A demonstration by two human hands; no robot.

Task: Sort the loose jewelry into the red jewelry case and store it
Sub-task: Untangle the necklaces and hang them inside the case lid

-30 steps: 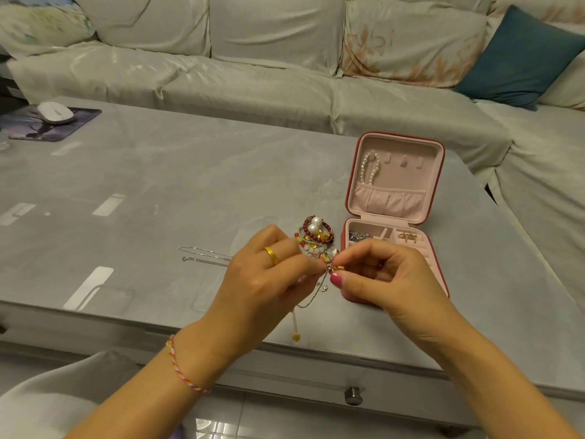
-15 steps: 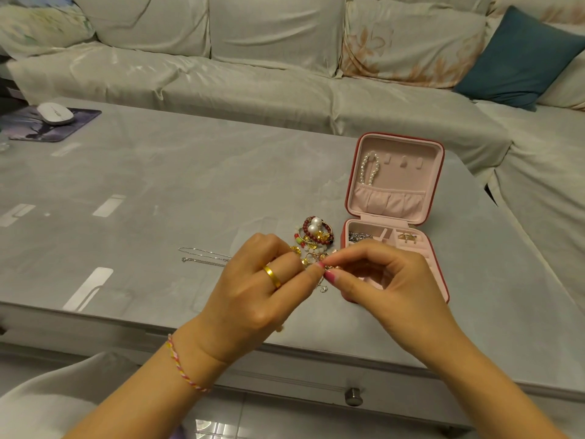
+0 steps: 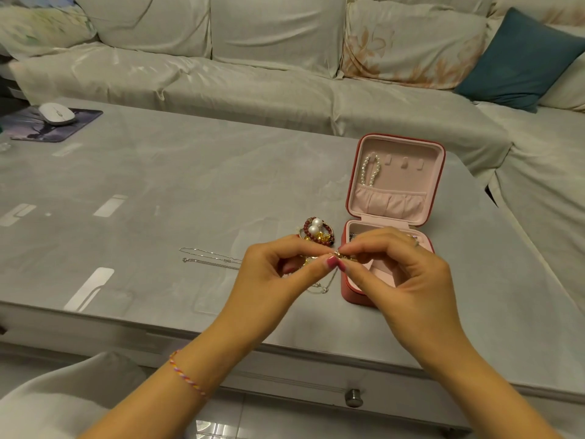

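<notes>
— What lies around the hands?

— A heap of loose jewelry (image 3: pixel 315 233), red beads and two pearls on top, sits on the grey worktop (image 3: pixel 190 185) just left of the red jewelry case (image 3: pixel 395 198). A thin silver chain (image 3: pixel 209 258) trails further left. Far off at the left corner are a white mouse (image 3: pixel 57 113) and its mat (image 3: pixel 47 125); a sofa (image 3: pixel 253 74) runs behind.

— Room to move?

— The hands hover close to the near edge, in front of the case's tray.

— The case?

— Open, lid upright, a pearl bracelet (image 3: pixel 371 169) hanging inside. The tray is mostly hidden.

— And the grip?

— The left hand (image 3: pixel 272 274) and right hand (image 3: pixel 402 274) each pinch a small gold piece (image 3: pixel 336 255) between them.
</notes>
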